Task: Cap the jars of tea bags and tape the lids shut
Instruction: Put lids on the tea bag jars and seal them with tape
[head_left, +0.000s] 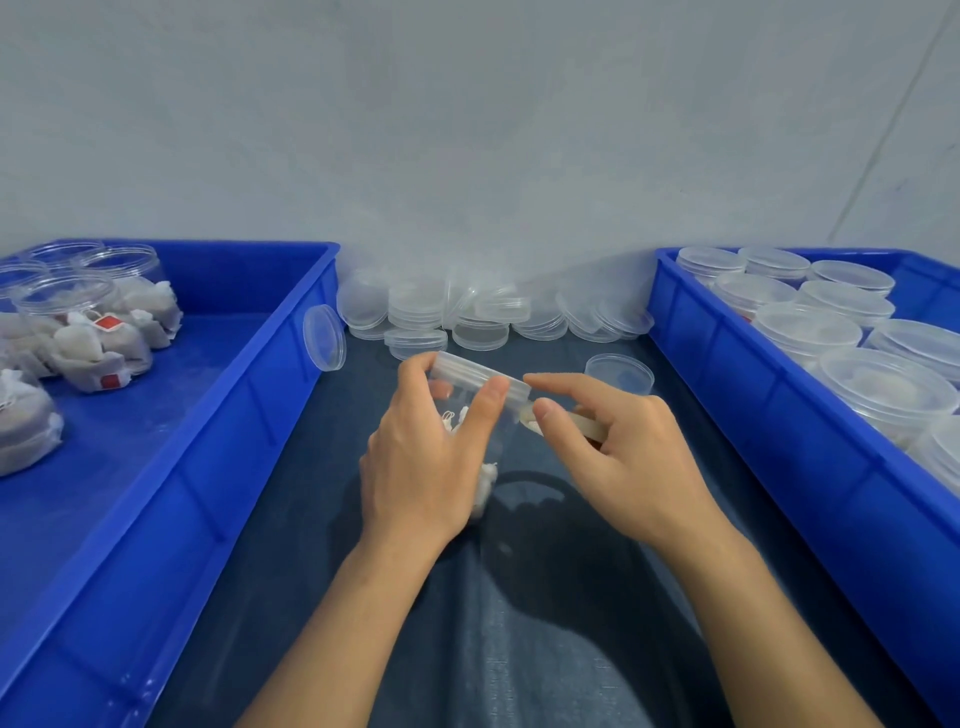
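Both hands taping a capped jar over the dark mat.

Head view: left hand (426, 457) is gripping the tea-bag jar (480, 415) w/ thumb bracing the lid (480, 375), prob. so it can't shift; right hand (618, 452) is pinching a tape strip (563, 422) at the lid edge. Uncapped jars are waiting in the left bin (249, 395), finished ones in the right bin (727, 384), spare lids (467, 312) are sitting btwn them.
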